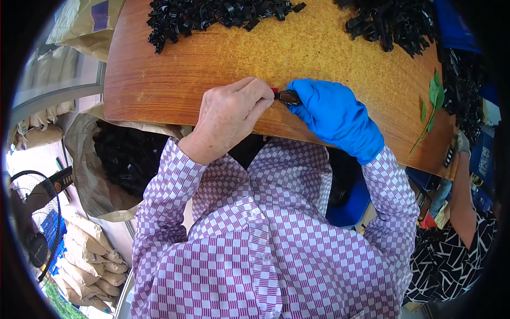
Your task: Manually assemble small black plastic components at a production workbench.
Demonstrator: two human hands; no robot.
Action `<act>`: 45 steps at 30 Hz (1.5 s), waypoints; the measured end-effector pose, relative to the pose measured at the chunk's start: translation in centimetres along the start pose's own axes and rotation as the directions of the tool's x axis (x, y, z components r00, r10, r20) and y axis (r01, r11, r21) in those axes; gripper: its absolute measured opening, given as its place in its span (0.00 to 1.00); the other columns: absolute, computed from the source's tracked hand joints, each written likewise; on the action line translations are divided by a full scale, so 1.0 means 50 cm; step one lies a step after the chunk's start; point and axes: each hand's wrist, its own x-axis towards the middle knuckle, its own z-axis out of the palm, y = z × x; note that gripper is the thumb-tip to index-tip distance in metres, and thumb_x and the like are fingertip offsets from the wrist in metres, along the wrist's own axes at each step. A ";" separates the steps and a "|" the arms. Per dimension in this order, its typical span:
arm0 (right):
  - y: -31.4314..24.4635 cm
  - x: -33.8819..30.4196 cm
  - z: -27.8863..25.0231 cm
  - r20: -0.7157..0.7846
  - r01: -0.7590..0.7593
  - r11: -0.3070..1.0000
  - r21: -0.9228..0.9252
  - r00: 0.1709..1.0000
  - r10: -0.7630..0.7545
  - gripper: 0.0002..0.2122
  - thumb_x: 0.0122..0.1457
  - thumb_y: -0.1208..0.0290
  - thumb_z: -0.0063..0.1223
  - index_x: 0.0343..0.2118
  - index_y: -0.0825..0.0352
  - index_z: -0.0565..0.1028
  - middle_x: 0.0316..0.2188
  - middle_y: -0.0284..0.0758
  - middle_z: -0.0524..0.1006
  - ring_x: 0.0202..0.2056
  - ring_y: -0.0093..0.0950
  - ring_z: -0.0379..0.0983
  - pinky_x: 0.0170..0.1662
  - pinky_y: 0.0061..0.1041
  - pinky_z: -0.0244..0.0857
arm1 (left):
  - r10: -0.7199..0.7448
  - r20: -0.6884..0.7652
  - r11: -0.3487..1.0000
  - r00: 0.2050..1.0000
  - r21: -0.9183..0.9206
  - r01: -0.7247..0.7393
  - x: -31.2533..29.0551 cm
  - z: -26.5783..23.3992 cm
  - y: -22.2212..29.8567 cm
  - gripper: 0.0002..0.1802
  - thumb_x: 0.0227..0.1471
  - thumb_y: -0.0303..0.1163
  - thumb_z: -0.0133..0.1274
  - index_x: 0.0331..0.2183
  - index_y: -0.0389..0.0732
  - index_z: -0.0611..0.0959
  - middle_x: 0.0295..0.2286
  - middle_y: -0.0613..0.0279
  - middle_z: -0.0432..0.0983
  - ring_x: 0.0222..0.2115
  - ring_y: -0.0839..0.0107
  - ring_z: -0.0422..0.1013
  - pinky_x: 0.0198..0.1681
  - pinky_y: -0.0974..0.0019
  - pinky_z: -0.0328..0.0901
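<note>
1. Left hand (228, 114), bare: grip narrow, fingers pinched round a small dark red piece (275, 92), mostly hidden.
2. Right hand (340, 117), in a blue stretchy glove: grip closed on a small glossy black plastic piece (289, 97). Both pieces met, or nearly met, between the hands, above the near edge of the bench; exact contact could not be told.
3. Risk, my judgement: the black piece looked slick and little of it showed, so a loose pinch or a twist might have let it slip. Loose glove folds could have snagged between the parts. The bare fingertips sat close to the join, so a sudden give might have nipped them.
4. Anything dropped there could have gone over the near edge, perhaps into the lap or the open brown paper sack (85, 165) at near left, which held black parts.
5. Bench (212, 69): brown wood-grain top, scuffed and yellowed toward the middle. Heaps of black plastic pieces lay at far left (212, 18) and far right (393, 24); a green leafy sprig (435, 95) lay near the right edge.
6. Room: stacked tan paper sacks (87, 260) and a round wire-guarded fan (37, 212) at left; blue plastic bin (350, 207) under the bench; a co-worker's forearm (463, 196) at right.
</note>
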 end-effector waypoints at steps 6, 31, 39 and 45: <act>-0.012 -0.001 -0.035 0.175 0.134 0.961 -0.243 0.980 -0.092 0.11 0.57 0.69 0.54 0.39 0.68 0.70 0.19 0.35 0.68 0.22 0.33 0.70 0.25 0.33 0.62 | 0.055 0.057 0.998 0.997 -0.031 -0.054 0.008 -0.004 -0.011 0.06 0.51 0.28 0.57 0.28 0.39 0.76 0.23 0.59 0.74 0.22 0.60 0.74 0.22 0.62 0.67; -0.061 -0.034 -0.031 0.035 -0.148 0.968 0.201 0.989 0.144 0.14 0.60 0.68 0.54 0.47 0.64 0.68 0.27 0.40 0.77 0.26 0.40 0.75 0.27 0.37 0.66 | -0.073 -0.091 0.986 0.993 -0.154 0.058 -0.036 -0.016 0.001 0.11 0.52 0.23 0.55 0.40 0.36 0.78 0.28 0.51 0.78 0.23 0.60 0.76 0.27 0.64 0.70; -0.075 -0.072 -0.007 -0.073 -0.179 0.952 0.247 0.977 0.202 0.28 0.59 0.69 0.55 0.62 0.58 0.60 0.27 0.42 0.78 0.25 0.41 0.76 0.26 0.37 0.66 | -0.369 -0.085 0.746 0.926 -0.621 0.240 -0.051 0.014 0.096 0.14 0.60 0.30 0.51 0.46 0.35 0.77 0.32 0.61 0.78 0.24 0.76 0.74 0.26 0.75 0.65; -0.092 -0.086 -0.004 -0.122 -0.197 0.968 0.154 0.969 0.217 0.34 0.58 0.71 0.55 0.67 0.56 0.54 0.22 0.43 0.76 0.22 0.41 0.75 0.24 0.37 0.66 | -0.484 0.174 0.394 0.858 -0.832 0.391 -0.057 0.034 0.103 0.18 0.64 0.41 0.48 0.47 0.38 0.78 0.31 0.63 0.77 0.24 0.77 0.73 0.22 0.77 0.60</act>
